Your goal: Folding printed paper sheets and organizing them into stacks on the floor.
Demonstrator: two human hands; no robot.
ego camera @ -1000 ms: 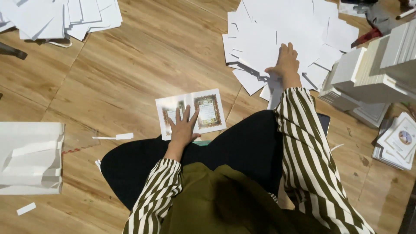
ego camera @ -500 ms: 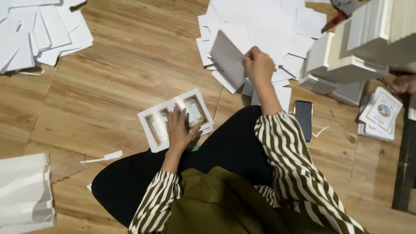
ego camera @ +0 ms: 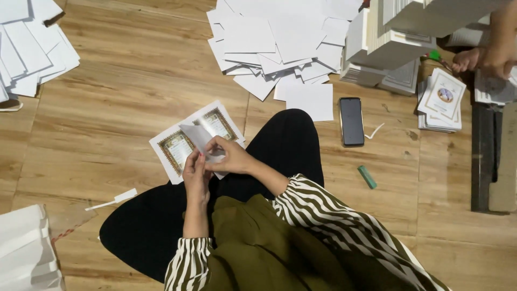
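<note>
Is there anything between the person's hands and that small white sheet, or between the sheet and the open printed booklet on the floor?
Nothing visible. Both the left hand and right hand already grip the white sheet, which sits directly over the open booklet with nothing between them.

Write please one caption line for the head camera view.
Left hand and right hand hold a small white paper sheet above an open gold-bordered printed leaflet on the wooden floor.
</note>
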